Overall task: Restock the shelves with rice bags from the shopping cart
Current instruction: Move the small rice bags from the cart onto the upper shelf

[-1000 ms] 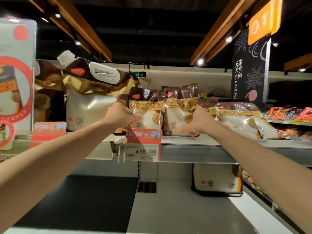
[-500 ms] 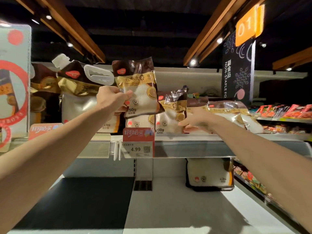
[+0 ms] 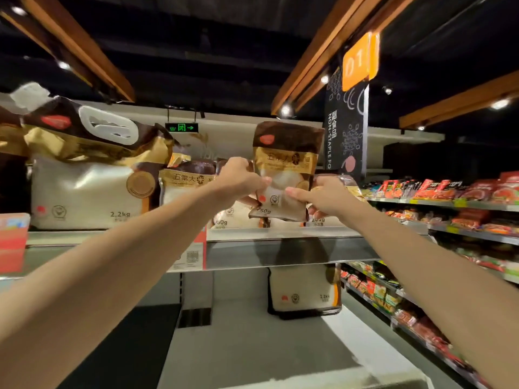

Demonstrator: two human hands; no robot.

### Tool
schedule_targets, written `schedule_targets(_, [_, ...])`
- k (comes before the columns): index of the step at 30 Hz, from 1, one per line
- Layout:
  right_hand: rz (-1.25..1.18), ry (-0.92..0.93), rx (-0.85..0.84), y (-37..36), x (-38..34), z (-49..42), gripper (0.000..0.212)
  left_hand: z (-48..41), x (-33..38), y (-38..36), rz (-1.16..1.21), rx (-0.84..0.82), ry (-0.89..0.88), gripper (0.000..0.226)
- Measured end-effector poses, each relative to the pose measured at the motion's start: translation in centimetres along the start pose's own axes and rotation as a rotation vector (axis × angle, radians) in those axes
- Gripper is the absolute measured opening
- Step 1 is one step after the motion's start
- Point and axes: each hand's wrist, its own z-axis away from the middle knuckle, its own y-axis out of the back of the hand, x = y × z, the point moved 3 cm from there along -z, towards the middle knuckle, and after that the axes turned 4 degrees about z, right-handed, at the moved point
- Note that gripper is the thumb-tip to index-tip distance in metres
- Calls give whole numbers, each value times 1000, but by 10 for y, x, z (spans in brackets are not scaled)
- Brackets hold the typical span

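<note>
Top shelf [image 3: 252, 252], rice section. We note a small rice bag [image 3: 286, 164] held upright in the air just above the shelf's front edge, in front of the row of small bags [image 3: 184, 186] standing there.

Left hand [image 3: 238, 178]: clenched on the bag's left edge, thumb on its front. Right hand [image 3: 323, 197]: thumb on the front, fingers curled behind the lower right corner. Both are grasping the same bag. The shopping cart is not in view.

Large 2.2 kg bag [image 3: 84, 189] sits to the left on the same shelf, its folded top sagging toward the small row. Another large bag [image 3: 304, 290] stands on the shelf below. Snack packets [image 3: 449, 189] fill the shelves to the right.

Risks, as we judge them:
- Both grips are near the bag's lower half, so the top could flop over as it goes in.
- The standing row looks loosely packed. Pushing the new bag in could tip its neighbours backward or sideways.
- If the bag is set too near the lip, its soft base may let it slump forward off the shelf.
- We cannot tell how much room is open behind the hands.
</note>
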Motion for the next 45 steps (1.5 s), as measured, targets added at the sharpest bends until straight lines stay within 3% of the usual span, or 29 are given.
schedule_targets(4, [26, -107, 63, 14, 31, -7, 44, -11, -12, -28, -174, -82, -72, 3])
schedule_targets(7, [90, -134, 49, 16, 41, -10, 39, -19, -25, -32, -500, -132, -152, 19])
schedule_targets(10, [224, -99, -93, 12, 35, -8, 37, -24, -37, -27, -641, -160, -79, 46])
schedule_targets(12, [292, -97, -140, 6, 31, -10, 44, -25, -38, -22, -679, -177, -18, 43])
schedule_targets(17, [425, -142, -79, -4, 26, -14, 71, -32, -39, -21, -656, -172, 55, 36])
schedule_targets(21, [324, -140, 98, -3, 22, -4, 91, -28, -39, -23, -646, -101, 49, 39])
schedule_targets(24, [461, -57, 224, -7, 19, 5, 62, -17, -41, -26, -656, -99, -17, 42])
schedule_targets(27, [444, 34, 99, -15, 17, 5, 21, -5, -36, -31, -606, -3, -208, 23])
schedule_targets(29, [399, 55, -18, -15, 15, 7, 22, -2, -32, -33, -682, 21, -313, 41])
schedule_targets(32, [380, 81, -84, -7, 13, 14, 32, -2, -33, -35, -797, -143, -245, 35])
schedule_targets(34, [227, 69, -44, -1, 14, 21, 41, 0, -34, -35, -705, -159, -196, 26])
schedule_targets(36, [-41, 43, 86, 6, 18, 32, 44, 13, -28, -40, -640, -66, -227, 27])
schedule_targets(38, [-263, -9, 256, 13, 26, 45, 38, 33, -21, -52, -567, 65, -343, 32])
schedule_targets(41, [-422, -153, 436, 22, 49, 72, 22, 73, -16, -78, -306, 140, -539, 22])
schedule_targets(45, [-429, -329, 350, 18, 107, 122, 13, 118, -43, -104, -50, 289, -567, 23])
